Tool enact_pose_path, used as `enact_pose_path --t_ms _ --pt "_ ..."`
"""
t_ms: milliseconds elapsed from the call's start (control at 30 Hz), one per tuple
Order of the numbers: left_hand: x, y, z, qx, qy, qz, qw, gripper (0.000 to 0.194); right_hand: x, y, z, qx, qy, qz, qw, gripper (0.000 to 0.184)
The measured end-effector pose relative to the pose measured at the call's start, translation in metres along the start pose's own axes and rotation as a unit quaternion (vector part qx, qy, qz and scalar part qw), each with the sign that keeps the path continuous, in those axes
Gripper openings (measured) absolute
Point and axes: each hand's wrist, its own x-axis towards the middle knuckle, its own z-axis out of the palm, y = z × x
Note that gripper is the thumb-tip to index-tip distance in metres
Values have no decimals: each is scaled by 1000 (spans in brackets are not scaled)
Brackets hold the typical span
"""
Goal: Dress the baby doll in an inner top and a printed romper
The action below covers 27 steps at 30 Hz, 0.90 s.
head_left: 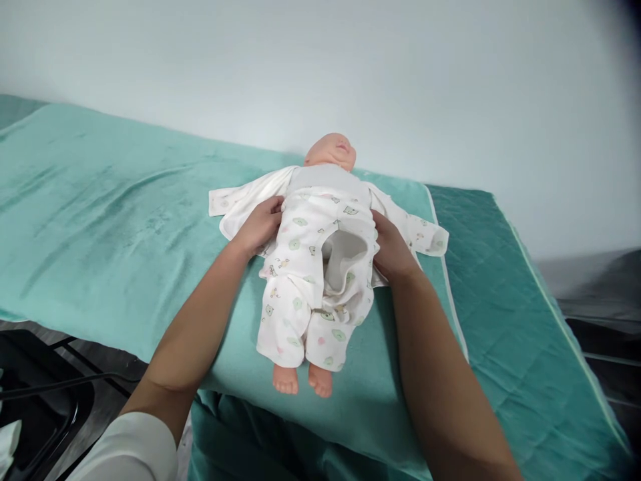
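A baby doll (330, 151) lies on its back, head away from me and bare feet towards me. It wears printed white baby trousers (299, 257) with an open crotch, pulled up over its middle. A white long-sleeved baby jacket (258, 194) is spread open beneath its upper body. My left hand (261, 226) is closed at the left side of the trousers near the waist, fingertips partly hidden by the cloth. On the opposite side, my right hand (391, 248) grips the trousers' edge, its fingers mostly tucked behind the fabric.
A light green blanket (125, 220) covers the bed under the doll. Darker green quilted bedding (501, 287) extends to the right. A white wall (320, 67) stands behind. At the lower left are a black chair-like object (45, 394) and a dark cable (75, 382).
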Motion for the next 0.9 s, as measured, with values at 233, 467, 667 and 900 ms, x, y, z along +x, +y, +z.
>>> enact_pose_path --t_ms 233,467,667,900 --pt "0 3 4 -89 27 -22 995 16 0 -2 8 14 70 16 997 20" --pt "4 -4 4 -100 24 -5 995 21 3 6 9 -7 85 -25 996 18" --pt "4 -6 0 -47 23 16 998 22 2 6 5 -35 46 -14 998 29" --pt "9 -11 -6 85 63 80 991 23 3 11 2 -129 76 -47 988 25"
